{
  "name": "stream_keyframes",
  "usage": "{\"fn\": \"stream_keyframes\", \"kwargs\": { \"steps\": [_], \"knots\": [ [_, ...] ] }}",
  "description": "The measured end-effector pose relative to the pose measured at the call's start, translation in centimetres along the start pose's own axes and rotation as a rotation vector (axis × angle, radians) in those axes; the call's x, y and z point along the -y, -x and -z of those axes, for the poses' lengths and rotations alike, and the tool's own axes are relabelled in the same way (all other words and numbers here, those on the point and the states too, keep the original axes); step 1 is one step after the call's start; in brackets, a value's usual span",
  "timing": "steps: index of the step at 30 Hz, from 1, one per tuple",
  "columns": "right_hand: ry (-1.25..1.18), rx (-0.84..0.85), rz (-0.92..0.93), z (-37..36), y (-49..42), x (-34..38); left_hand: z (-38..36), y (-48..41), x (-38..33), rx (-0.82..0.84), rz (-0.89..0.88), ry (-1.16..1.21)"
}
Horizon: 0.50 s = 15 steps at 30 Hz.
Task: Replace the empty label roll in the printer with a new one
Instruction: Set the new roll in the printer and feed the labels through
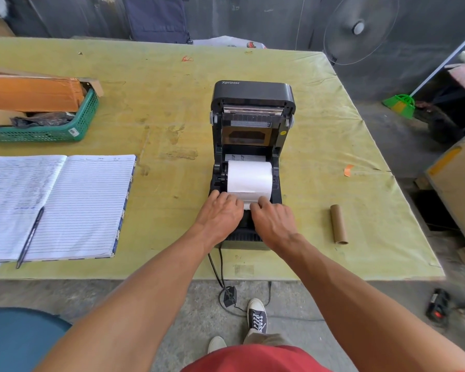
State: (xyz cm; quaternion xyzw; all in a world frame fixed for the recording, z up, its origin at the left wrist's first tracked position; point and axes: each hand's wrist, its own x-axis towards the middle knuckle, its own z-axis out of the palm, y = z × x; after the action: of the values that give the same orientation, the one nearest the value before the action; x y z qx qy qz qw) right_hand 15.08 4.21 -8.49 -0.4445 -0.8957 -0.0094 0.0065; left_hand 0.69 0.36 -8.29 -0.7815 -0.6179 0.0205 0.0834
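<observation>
The yellow-green tabletop [172, 103] stands on a grey concrete floor [293, 299]. Both hands, left hand [220, 214] and right hand [275, 224], pinch the white label roll [249, 177] paper in the open black printer [253, 103].

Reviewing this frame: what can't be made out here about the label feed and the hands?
- Head view: the label roll's leading edge and the printer's feed slot are hidden under the left hand and right hand.
- Fingertip grip: covered by the knuckles.
- Notebook writing: too small.

Black printer [253, 146], white label roll [249, 177], brown cardboard core [338, 224], stained yellow-green worktop [159, 103], green basket [73, 130], blue-lined notebook [59, 205], seemingly dark pen [30, 237].
</observation>
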Motion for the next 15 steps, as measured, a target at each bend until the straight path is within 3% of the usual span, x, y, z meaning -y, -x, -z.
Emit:
{"fn": "stream_keyframes", "kwargs": {
  "steps": [9, 15],
  "knots": [
    [-0.07, -0.1, 0.017, -0.1, 1.7, 0.7, 0.2, 1.1, -0.2, -0.045, -0.039, -0.024],
    [-0.045, -0.032, 0.058, 0.2, 2.0, 0.4, 0.1, 2.3, -0.4, -0.058, -0.063, -0.002]
  ]
}}
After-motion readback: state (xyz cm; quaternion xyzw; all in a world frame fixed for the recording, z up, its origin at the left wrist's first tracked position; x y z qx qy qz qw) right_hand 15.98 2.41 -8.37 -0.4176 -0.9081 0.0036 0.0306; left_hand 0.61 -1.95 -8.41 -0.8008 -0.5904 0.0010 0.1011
